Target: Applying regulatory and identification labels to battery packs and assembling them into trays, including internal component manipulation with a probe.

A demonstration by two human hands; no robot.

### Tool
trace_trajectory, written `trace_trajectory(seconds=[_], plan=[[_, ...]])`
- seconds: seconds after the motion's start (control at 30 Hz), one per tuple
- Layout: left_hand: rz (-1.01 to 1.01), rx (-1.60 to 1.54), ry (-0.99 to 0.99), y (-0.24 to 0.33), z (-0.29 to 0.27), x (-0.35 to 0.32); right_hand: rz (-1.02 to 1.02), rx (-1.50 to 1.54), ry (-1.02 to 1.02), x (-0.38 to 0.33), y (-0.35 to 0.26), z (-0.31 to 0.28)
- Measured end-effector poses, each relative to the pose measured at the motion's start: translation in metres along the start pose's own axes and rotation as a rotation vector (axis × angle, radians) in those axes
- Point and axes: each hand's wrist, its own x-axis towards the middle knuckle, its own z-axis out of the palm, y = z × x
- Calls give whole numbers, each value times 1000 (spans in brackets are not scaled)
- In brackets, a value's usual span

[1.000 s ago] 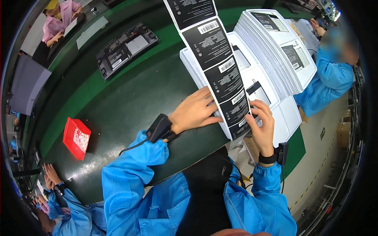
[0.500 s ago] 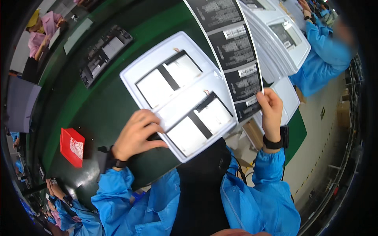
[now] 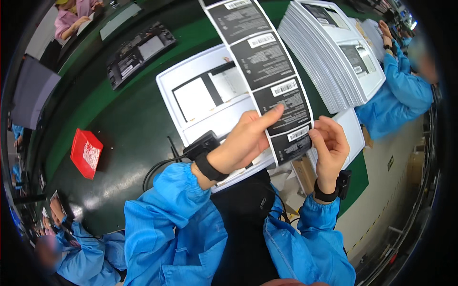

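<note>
A strip of black labels (image 3: 267, 59) on white backing hangs in front of me, running up past the top edge of the view. My left hand (image 3: 243, 143) grips it from the left side, thumb on its face and the other fingers behind. At the strip's lower right edge, my right hand (image 3: 331, 148) pinches it between thumb and curled fingers. Under the strip lies a white plastic tray (image 3: 167, 83) holding flat white battery packs (image 3: 194, 101) with black bands. My left hand and the strip hide much of the tray's near half.
A tall stack of white trays (image 3: 317, 62) stands at the right, with another tray (image 3: 352, 138) below it. A red bin (image 3: 87, 153) with small white pieces sits left. Farther back lies a black fixture (image 3: 140, 55). Co-workers in blue (image 3: 398, 95) are on both sides.
My left hand has left the tray's edge and moved right onto the label strip. The strip has shifted left over the tray. My right hand keeps its pinch.
</note>
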Motion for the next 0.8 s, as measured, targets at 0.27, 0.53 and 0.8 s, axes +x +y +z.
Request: trace_trajectory(seconds=[0.27, 0.53, 0.8], plan=[[-12, 15, -11, -13, 9, 2, -175, -404, -189, 6, -14, -23], [-14, 205, -64, -23, -1, 6, -155, -505, -391, 17, -21, -38], [27, 1013, 324, -3, 1, 38, -479, -305, 97, 21, -43, -78]])
